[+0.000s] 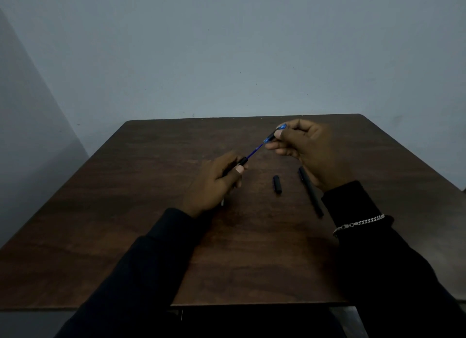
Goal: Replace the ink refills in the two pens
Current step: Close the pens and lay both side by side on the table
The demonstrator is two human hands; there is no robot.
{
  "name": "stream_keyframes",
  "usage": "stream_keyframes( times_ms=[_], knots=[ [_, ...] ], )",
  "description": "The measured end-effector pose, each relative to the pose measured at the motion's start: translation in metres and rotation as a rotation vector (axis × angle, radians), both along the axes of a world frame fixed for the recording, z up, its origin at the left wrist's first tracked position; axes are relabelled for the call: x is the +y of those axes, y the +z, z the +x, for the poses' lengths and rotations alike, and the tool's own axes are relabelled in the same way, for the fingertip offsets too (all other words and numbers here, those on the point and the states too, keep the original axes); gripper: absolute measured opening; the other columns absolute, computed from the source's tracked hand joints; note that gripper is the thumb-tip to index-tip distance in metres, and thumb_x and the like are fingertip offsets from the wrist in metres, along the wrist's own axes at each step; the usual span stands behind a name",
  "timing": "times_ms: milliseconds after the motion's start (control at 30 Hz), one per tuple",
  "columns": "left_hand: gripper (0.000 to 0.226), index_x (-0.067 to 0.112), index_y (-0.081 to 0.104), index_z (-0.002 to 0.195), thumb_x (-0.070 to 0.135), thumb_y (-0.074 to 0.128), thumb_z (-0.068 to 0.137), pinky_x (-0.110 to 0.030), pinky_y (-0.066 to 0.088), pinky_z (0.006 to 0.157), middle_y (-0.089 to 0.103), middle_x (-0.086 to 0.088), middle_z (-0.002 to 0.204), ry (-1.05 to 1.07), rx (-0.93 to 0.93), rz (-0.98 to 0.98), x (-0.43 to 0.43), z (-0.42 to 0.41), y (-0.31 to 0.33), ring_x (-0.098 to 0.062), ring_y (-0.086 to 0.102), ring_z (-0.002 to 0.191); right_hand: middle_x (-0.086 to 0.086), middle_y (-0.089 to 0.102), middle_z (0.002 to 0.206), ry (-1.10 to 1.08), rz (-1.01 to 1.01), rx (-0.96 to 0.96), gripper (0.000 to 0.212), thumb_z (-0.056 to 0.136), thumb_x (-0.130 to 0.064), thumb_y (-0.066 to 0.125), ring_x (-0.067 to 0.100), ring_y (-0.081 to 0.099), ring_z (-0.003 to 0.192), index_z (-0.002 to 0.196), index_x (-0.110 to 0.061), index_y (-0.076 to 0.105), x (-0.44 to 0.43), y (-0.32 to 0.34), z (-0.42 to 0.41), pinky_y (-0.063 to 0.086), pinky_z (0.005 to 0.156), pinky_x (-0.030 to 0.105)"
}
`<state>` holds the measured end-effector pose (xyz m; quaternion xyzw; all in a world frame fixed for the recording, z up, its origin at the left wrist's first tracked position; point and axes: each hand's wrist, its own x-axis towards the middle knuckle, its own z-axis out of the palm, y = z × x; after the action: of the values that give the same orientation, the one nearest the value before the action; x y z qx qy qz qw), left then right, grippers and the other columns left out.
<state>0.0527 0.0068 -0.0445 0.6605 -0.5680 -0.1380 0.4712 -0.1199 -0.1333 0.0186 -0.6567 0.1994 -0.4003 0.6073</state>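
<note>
Nearest: two dark sleeves (141, 274) come in from the bottom edge, with a silver chain bracelet (358, 223) over the right cuff. Under them is a dark wood-grain desk (126, 211), its near edge visible between the arms.

On the desk, just left of the right wrist, lies a second pen (311, 191). It is black, assembled as far as can be told, and angled away from the viewer. To its left, and apart from it, lies a short black cap (277, 184), on its own and touching nothing.

Left grip (214, 184): fingers curled round a black barrel (242, 161), thumb pressed near its open end, which points up and to the right. A small pale end (222, 202) shows below the heel of the hand (too dim to say what it belongs to).

A blue refill (254, 152) runs out of the barrel mouth, a thin straight rod slanting up to the right and bridging the gap between the hands, clear of the desk.

Right grip (310, 151): held higher and farther off. Thumb and forefinger pinch a black front section (272, 136) at the refill's upper end, and a blue tip (283, 126) pokes out beyond the fingers. The other fingers are loosely curled beneath it.

Behind the far desk edge is a plain grey-blue wall (227, 47) with a few small specks. The light is dim.
</note>
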Motion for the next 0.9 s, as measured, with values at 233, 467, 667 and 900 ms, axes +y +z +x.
stream_keyframes(
  times_ms=[233, 467, 667, 900],
  knots=[
    [0.016, 0.023, 0.067, 0.106, 0.019, 0.052, 0.110, -0.034, 0.048, 0.069, 0.068, 0.004, 0.078, 0.002, -0.020, 0.018, 0.001, -0.002, 0.002, -0.009, 0.061, 0.072, 0.021, 0.077, 0.093, -0.044, -0.133, 0.040, 0.001, 0.095, 0.000, 0.066, 0.027, 0.079, 0.084, 0.095, -0.001, 0.066, 0.003, -0.002, 0.003, 0.062, 0.066, 0.028],
    [0.015, 0.024, 0.066, 0.105, 0.022, 0.052, 0.110, -0.046, 0.054, 0.077, 0.069, 0.001, 0.081, -0.013, -0.070, 0.036, 0.001, -0.001, 0.002, -0.021, 0.066, 0.079, 0.018, 0.079, 0.090, 0.062, -0.051, 0.039, 0.005, 0.097, -0.001, 0.063, 0.032, 0.079, 0.083, 0.093, -0.001, 0.065, 0.003, -0.007, 0.006, 0.062, 0.062, 0.028],
    [0.017, 0.025, 0.064, 0.100, 0.022, 0.052, 0.111, -0.047, 0.053, 0.072, 0.069, 0.002, 0.077, -0.013, -0.110, -0.011, 0.000, -0.001, 0.000, -0.023, 0.065, 0.074, 0.022, 0.078, 0.090, 0.180, -0.050, 0.152, 0.002, 0.095, 0.000, 0.067, 0.033, 0.079, 0.085, 0.095, -0.001, 0.065, 0.011, -0.016, 0.012, 0.064, 0.066, 0.030],
    [0.015, 0.021, 0.062, 0.097, 0.025, 0.052, 0.108, -0.043, 0.053, 0.068, 0.068, 0.005, 0.073, -0.005, -0.188, -0.036, -0.002, 0.004, -0.002, -0.020, 0.066, 0.070, 0.023, 0.078, 0.086, 0.168, -0.085, 0.195, 0.002, 0.094, 0.000, 0.066, 0.030, 0.078, 0.075, 0.094, 0.000, 0.068, 0.008, -0.018, 0.013, 0.061, 0.060, 0.027]
  ],
)
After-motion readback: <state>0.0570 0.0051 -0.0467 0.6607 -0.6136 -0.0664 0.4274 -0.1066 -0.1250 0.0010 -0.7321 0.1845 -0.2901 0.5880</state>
